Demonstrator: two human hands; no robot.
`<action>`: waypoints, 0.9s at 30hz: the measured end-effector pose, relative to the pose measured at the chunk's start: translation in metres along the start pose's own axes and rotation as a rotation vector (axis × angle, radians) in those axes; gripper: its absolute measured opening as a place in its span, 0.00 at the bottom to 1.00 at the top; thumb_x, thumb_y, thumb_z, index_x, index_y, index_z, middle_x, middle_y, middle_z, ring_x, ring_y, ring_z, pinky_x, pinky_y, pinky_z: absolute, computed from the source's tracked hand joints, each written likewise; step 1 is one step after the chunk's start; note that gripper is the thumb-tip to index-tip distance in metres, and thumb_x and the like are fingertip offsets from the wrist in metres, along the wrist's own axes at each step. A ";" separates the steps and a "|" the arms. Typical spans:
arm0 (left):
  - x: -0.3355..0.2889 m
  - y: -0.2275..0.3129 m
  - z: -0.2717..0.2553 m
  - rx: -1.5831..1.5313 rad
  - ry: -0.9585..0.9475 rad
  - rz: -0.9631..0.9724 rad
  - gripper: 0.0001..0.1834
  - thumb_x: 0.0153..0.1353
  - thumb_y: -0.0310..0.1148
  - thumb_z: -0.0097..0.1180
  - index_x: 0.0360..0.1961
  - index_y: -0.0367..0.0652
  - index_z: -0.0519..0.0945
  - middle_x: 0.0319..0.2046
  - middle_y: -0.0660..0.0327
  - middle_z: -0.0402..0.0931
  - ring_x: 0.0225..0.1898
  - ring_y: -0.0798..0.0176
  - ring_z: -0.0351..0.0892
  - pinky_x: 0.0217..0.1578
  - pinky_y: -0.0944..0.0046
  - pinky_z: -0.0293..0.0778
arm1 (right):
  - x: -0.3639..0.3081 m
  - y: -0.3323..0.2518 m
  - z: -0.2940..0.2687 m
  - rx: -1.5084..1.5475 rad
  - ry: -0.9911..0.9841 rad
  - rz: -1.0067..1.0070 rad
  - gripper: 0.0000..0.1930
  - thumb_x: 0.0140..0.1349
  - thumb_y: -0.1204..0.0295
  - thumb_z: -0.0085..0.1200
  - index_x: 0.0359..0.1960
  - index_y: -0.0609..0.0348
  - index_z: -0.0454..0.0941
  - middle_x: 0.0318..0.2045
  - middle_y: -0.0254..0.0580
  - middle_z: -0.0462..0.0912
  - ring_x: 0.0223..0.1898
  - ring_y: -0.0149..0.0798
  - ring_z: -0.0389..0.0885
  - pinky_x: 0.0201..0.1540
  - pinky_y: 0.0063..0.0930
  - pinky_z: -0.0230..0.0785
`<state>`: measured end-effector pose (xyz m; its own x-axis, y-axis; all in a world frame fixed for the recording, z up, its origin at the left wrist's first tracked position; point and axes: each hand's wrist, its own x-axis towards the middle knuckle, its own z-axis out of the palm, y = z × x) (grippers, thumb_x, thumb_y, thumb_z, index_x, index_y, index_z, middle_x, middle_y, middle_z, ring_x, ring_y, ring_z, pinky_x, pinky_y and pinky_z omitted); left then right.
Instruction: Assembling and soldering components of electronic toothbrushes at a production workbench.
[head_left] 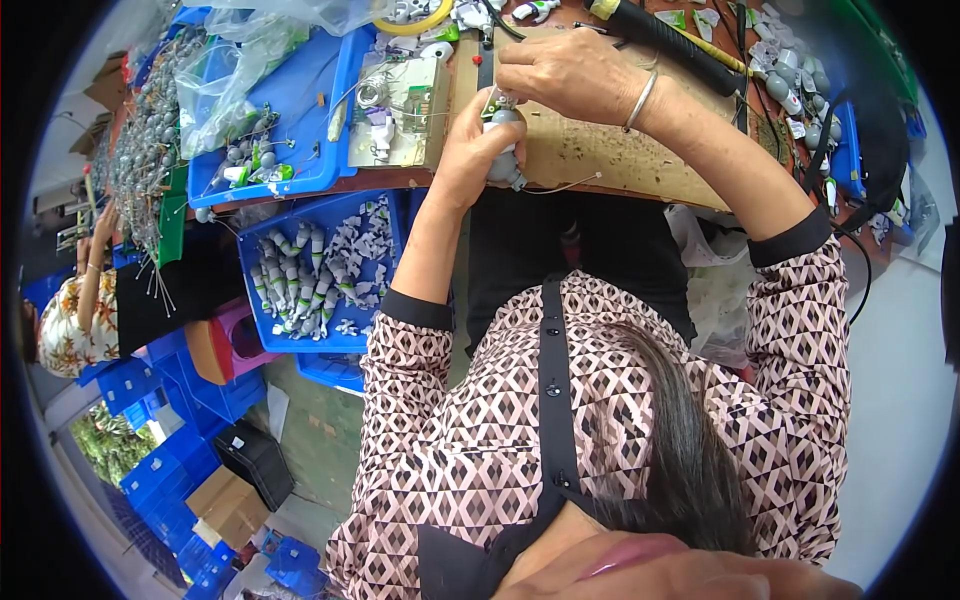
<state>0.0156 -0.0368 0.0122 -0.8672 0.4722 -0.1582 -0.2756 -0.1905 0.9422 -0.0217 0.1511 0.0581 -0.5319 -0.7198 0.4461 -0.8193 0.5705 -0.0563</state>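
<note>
With left hand [466, 152] clamped on grey piece [502, 168], pinching its top with right hand [572, 74] (probably fitting); next calls for steadiness.

The left forearm [427, 245] rises steeply to the left hand [468, 150], which curls into a grip with its thumb [503, 137] laid across the front. The right forearm [725, 155] slants up and leftward to the right hand [575, 75], held back uppermost just above the left, its fingers [515, 77] bent and drawn inward.
</note>
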 end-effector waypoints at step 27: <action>0.001 -0.009 0.009 0.079 0.038 0.140 0.30 0.61 0.29 0.54 0.63 0.35 0.62 0.34 0.64 0.73 0.27 0.73 0.75 0.30 0.72 0.74 | -0.015 -0.007 0.009 1.212 -0.175 0.890 0.13 0.59 0.60 0.61 0.34 0.58 0.82 0.24 0.28 0.77 0.24 0.21 0.72 0.24 0.15 0.63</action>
<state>0.0210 -0.0271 0.0065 -0.9103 0.4126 -0.0337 -0.1190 -0.1828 0.9759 -0.0098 0.1545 0.0439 -0.8810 -0.4119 -0.2329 0.1445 0.2345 -0.9613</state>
